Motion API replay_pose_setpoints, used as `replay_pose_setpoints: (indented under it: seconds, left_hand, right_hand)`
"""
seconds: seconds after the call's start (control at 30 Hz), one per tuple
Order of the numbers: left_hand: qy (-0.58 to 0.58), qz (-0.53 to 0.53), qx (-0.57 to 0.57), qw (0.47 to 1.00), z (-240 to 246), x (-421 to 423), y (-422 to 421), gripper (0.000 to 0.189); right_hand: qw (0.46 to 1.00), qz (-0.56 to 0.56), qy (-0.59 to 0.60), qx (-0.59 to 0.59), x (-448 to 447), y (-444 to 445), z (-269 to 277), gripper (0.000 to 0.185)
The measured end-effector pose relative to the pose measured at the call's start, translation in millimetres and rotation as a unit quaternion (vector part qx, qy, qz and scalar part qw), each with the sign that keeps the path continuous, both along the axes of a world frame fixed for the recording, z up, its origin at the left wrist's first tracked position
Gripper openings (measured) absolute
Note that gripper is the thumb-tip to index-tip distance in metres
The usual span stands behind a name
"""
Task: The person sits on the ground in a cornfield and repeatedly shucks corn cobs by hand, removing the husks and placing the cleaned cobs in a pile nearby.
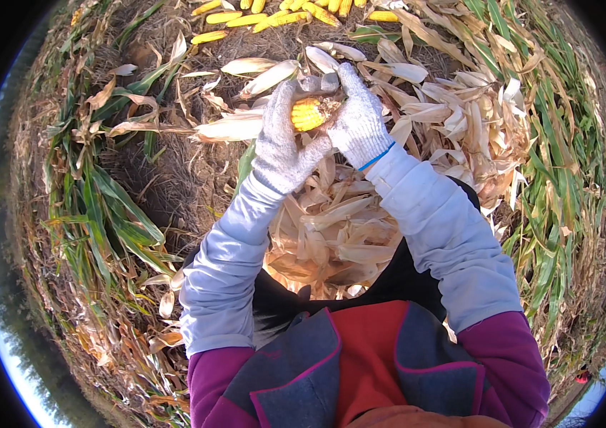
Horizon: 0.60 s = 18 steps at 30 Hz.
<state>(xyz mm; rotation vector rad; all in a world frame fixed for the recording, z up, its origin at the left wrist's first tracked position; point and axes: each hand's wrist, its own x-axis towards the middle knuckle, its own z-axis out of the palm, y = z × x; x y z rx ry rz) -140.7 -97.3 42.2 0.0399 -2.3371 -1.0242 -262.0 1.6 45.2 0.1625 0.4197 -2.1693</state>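
A yellow ear of corn [307, 114], its kernels bare and its brown stub end facing right, is held between my two gloved hands. My left hand [280, 144] wraps around the ear from the left, with the thumb below it. From the right, my right hand [357, 117] closes about the stub end; its inner fingers are partly hidden. Both knit gloves are pale and soiled. Dry corn husks [335, 230] are heaped under my forearms, between my legs. A pale husk [230, 127] lies just left of my left hand.
Several husked yellow ears [281, 20] lie on the straw-strewn soil at the far side. More dry husks [463, 117] form a pile on the right. Green and dried corn stalks [115, 208] lie along the left, with more corn leaves [554, 176] along the right.
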Motion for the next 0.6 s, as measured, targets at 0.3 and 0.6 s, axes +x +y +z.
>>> replay_pose_setpoints:
  seconds: [0.3,0.6]
  left_hand:
    - [0.072,-0.002,0.229,0.971,-14.5,2.5,-1.2,0.088]
    - [-0.004,0.164,0.193,0.967,-16.8,3.1,-27.7,0.041]
  right_hand:
    - [0.998,-0.044,-0.047,0.008,8.8,-4.0,8.2,0.042]
    - [0.999,-0.003,-0.043,-0.002,17.9,-5.5,3.1,0.033]
